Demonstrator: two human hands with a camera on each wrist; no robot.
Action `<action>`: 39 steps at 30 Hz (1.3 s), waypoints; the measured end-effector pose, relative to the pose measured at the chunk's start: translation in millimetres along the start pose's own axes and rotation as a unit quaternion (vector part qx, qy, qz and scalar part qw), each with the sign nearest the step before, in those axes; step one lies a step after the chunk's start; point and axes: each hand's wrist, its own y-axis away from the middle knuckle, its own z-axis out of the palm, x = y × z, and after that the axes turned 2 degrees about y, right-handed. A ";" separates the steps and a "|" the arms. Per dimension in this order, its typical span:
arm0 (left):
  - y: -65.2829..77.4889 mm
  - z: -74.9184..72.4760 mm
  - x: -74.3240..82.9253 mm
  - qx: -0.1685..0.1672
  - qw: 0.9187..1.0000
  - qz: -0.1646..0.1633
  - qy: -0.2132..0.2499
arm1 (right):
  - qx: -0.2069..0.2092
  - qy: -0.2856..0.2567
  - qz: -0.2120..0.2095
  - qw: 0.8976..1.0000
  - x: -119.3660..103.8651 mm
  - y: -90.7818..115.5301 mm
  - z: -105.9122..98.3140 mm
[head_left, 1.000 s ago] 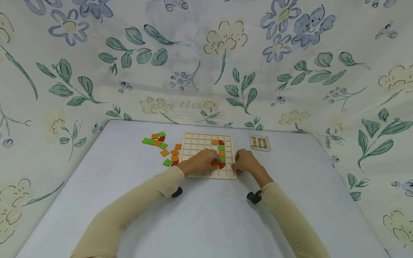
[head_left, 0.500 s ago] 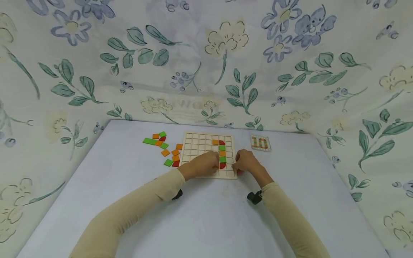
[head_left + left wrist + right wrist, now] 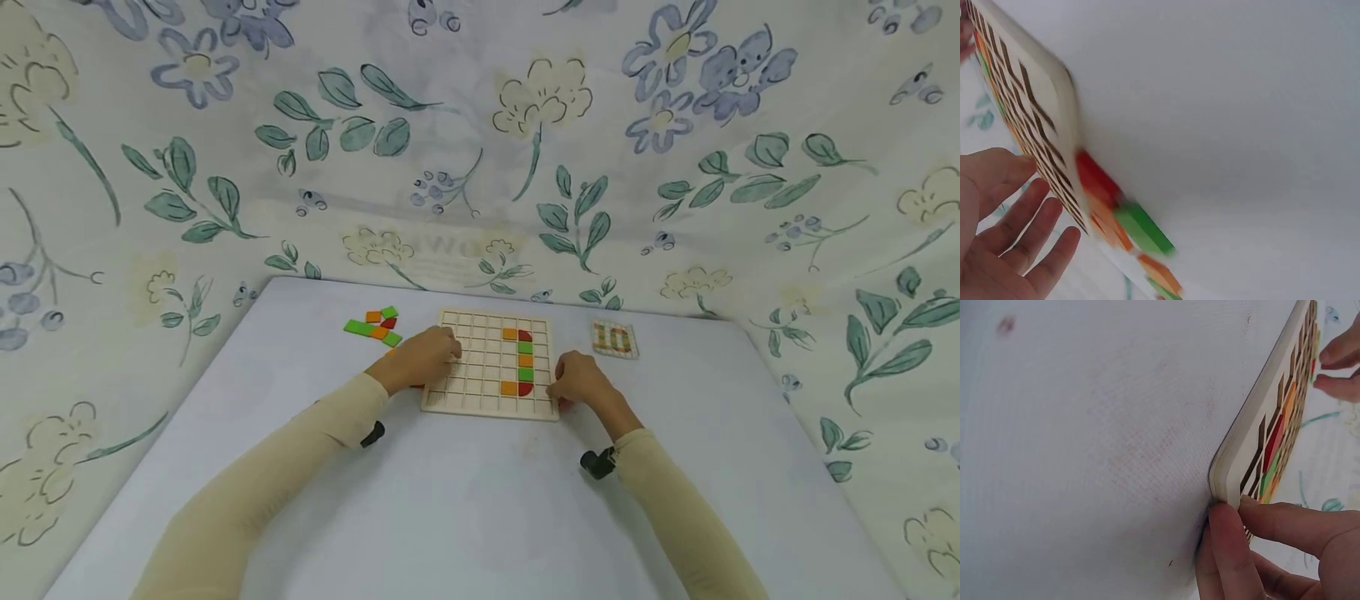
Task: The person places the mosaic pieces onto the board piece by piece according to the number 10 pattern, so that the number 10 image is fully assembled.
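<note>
A wooden grid board (image 3: 472, 350) lies on the table. Toward its right side, orange, green and red tiles form a bracket-like shape, with an orange square (image 3: 509, 388) and a red quarter-round tile (image 3: 526, 389) at the near end. My left hand (image 3: 420, 358) hovers over the board's left edge; the left wrist view shows its fingers parted, holding nothing. Loose tiles, such as a green tile (image 3: 1144, 228), lie beside that edge, partly hidden by the hand in the head view. At the board's right edge my right hand (image 3: 585, 382) pinches the rim between thumb and fingers.
A small patterned card (image 3: 615, 339) lies right of the board. Several loose tiles, among them a long green strip (image 3: 357, 327), are at the back left of the white table (image 3: 480, 500). Floral cloth (image 3: 450, 167) hangs behind and at the sides.
My left hand has moved left from the bracket of tiles to the board's left edge, exposing the orange square at the near end. The right hand keeps its grip; the head view has shifted slightly.
</note>
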 end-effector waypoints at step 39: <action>-2.8 -24.2 -105.4 0.000 0.975 -0.206 0.079 | 0.005 -0.018 0.002 1.000 3.9 -1.7 -0.5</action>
